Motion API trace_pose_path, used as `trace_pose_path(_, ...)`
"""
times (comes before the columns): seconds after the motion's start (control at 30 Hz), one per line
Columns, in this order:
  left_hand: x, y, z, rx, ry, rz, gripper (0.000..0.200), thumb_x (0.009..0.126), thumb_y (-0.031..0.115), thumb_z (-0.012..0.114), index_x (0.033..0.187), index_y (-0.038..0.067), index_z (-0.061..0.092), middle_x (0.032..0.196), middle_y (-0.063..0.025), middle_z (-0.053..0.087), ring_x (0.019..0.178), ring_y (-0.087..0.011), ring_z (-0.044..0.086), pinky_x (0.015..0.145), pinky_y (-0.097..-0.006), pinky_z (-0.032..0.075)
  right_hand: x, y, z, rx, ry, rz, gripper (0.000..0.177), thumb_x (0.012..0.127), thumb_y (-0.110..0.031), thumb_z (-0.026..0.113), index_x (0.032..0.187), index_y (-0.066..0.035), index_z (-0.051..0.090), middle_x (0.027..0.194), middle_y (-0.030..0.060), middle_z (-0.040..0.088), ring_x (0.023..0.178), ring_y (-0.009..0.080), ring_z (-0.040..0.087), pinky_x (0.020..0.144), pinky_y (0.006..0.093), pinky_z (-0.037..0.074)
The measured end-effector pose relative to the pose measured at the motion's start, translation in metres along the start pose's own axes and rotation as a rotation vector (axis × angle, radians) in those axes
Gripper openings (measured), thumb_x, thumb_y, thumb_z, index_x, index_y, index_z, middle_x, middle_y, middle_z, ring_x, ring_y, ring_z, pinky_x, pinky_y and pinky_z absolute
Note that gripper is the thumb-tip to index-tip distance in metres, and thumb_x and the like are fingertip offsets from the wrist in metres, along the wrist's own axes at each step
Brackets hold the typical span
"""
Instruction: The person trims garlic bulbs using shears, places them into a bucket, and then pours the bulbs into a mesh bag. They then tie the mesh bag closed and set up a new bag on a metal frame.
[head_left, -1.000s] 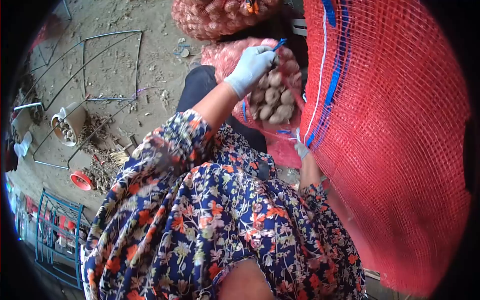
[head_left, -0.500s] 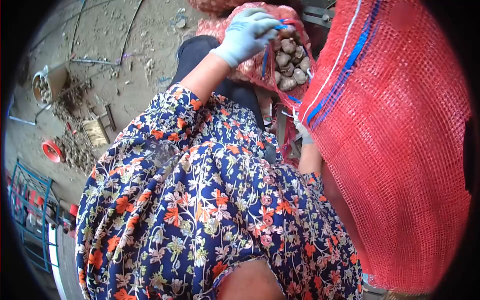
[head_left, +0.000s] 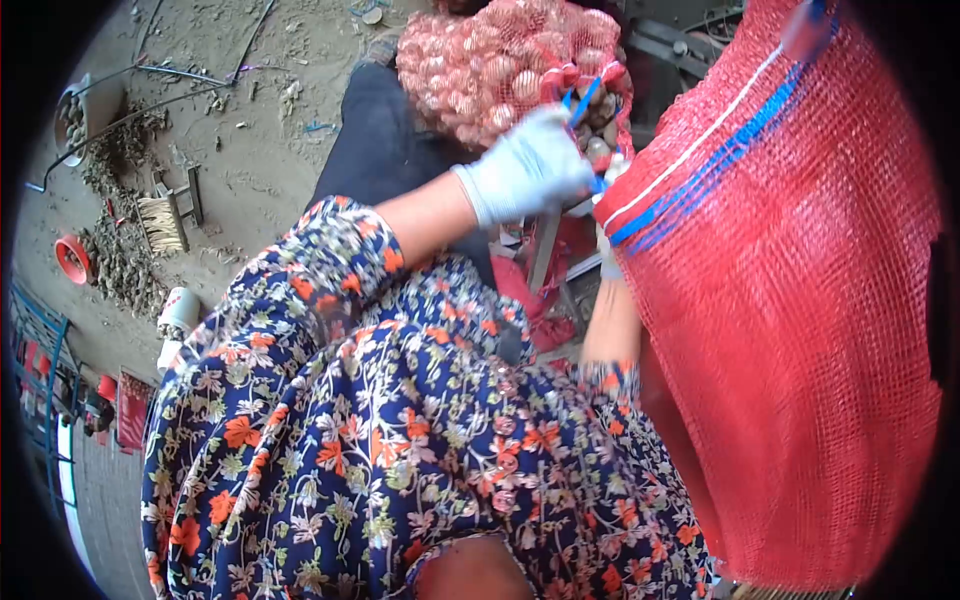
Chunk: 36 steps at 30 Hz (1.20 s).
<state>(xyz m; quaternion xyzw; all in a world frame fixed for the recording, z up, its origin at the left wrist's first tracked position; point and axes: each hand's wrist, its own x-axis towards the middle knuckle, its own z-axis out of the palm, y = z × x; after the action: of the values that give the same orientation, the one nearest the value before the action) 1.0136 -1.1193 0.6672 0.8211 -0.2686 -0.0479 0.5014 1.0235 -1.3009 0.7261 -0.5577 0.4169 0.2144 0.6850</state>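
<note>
My left hand (head_left: 530, 168), in a pale blue-white glove, is closed at the blue drawstring (head_left: 588, 100) by the mouth of a red mesh bag (head_left: 480, 70). The bag bulges with garlic bulbs, and some loose garlic (head_left: 598, 145) shows through its opening. Close beside it is my right hand (head_left: 608, 245), also gloved, at the edge of a big red mesh sack (head_left: 790, 330) that hides most of its fingers. Blue and white stripes run along the sack's edge. Motion blurs the left fingertips.
On the dirt floor at left lie a tipped bucket (head_left: 72, 125), an orange-red tub (head_left: 72, 258), scattered bulbs (head_left: 120, 275) and a small wooden stool (head_left: 162, 222). A white bucket (head_left: 180, 310) stands nearer. A blue metal frame (head_left: 45, 400) is at the far left.
My left hand has moved down and right, from above the bag's opening towards my right hand. The bag's opening has narrowed in view, and the camera view has shifted.
</note>
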Motion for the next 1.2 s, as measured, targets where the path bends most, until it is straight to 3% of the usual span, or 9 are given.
trace_pose_path(0.27,0.053,0.024,0.090,-0.118,-0.763,-0.082,0.023,0.081,0.024,0.057,0.098,0.014,0.069,0.099,-0.0088,0.070,0.101,-0.0252,0.062,0.098,-0.0400,0.035,0.101,-0.109,0.173,-0.049,-0.453,-0.225,0.016,0.096,-0.014,0.050,0.093,0.000,0.055,0.072,-0.0024,0.044,0.058,0.0042,0.035,0.045,0.0163,0.026)
trace_pose_path(0.43,0.050,0.009,0.088,-0.961,-0.286,-0.505,0.024,0.089,0.026,0.056,0.089,0.007,0.068,0.074,-0.0077,0.064,0.073,-0.0242,0.061,0.068,-0.0331,0.047,0.110,-0.112,0.112,0.284,-0.748,-0.224,0.032,0.095,-0.011,0.050,0.125,-0.001,0.043,0.089,0.0007,0.048,0.081,0.0123,0.045,0.063,0.0280,0.039)
trace_pose_path(0.53,0.030,-0.013,0.028,-1.006,0.431,-0.393,0.033,0.098,0.029,0.047,0.111,0.002,0.060,0.080,-0.0014,0.056,0.070,-0.0153,0.054,0.067,-0.0289,0.047,0.083,-0.106,0.042,-0.199,-0.146,-0.474,0.048,0.091,-0.008,0.052,0.136,-0.003,0.035,0.076,-0.0017,0.044,0.067,0.0079,0.043,0.056,0.0221,0.036)
trace_pose_path(0.63,0.038,-0.035,-0.025,-1.440,0.282,-0.664,0.045,0.098,0.030,0.047,0.131,-0.001,0.043,0.089,-0.0022,0.057,0.081,-0.0144,0.055,0.077,-0.0277,0.047,0.045,-0.080,0.034,-0.460,-0.037,-0.244,0.044,0.090,-0.011,0.057,0.131,-0.004,0.043,0.072,-0.0065,0.042,0.057,0.0018,0.037,0.049,0.0172,0.029)
trace_pose_path(0.83,0.094,-0.065,-0.047,-0.572,-0.040,-0.099,0.042,0.101,0.021,0.037,0.138,0.001,0.036,0.131,-0.0297,0.044,0.125,-0.0402,0.043,0.104,-0.0365,0.038,0.030,-0.051,0.089,-0.572,-0.152,-0.363,0.029,0.091,-0.017,0.061,0.115,-0.002,0.055,0.081,-0.0055,0.053,0.055,-0.0026,0.037,0.046,0.0152,0.025)
trace_pose_path(0.9,0.094,-0.076,-0.029,-0.409,0.111,0.094,0.046,0.098,0.024,0.043,0.137,0.000,0.036,0.128,-0.0264,0.048,0.121,-0.0355,0.049,0.099,-0.0352,0.042,0.051,-0.060,0.040,-0.400,-0.288,-0.392,0.029,0.092,-0.018,0.059,0.115,0.000,0.054,0.082,-0.0043,0.053,0.059,-0.0010,0.040,0.049,0.0159,0.028)
trace_pose_path(0.97,0.090,-0.066,-0.052,-0.785,-0.077,-0.168,0.052,0.091,0.022,0.058,0.134,0.000,0.039,0.108,-0.0143,0.060,0.101,-0.0191,0.058,0.085,-0.0323,0.046,0.081,-0.083,-0.014,-0.036,-0.562,-0.443,0.029,0.094,-0.018,0.056,0.114,0.003,0.053,0.085,-0.0019,0.052,0.066,0.0021,0.046,0.055,0.0171,0.036)
trace_pose_path(1.13,0.103,-0.076,-0.049,-0.451,-0.045,-0.213,0.021,0.090,0.023,0.059,0.105,0.009,0.063,0.082,-0.0135,0.065,0.077,-0.0265,0.064,0.073,-0.0352,0.051,0.054,-0.086,-0.043,-0.150,-0.133,-0.365,0.034,0.094,-0.020,0.056,0.117,0.004,0.050,0.088,-0.0005,0.052,0.072,0.0044,0.047,0.062,0.0201,0.037)
trace_pose_path(1.2,0.125,-0.095,-0.024,-0.647,0.371,-0.375,0.019,0.091,0.020,0.057,0.105,0.011,0.065,0.081,-0.0131,0.067,0.072,-0.0267,0.065,0.069,-0.0359,0.051,0.038,-0.082,-0.042,-0.231,-0.021,-0.345,0.036,0.094,-0.021,0.056,0.119,0.004,0.049,0.090,0.0001,0.052,0.074,0.0053,0.048,0.065,0.0213,0.038)
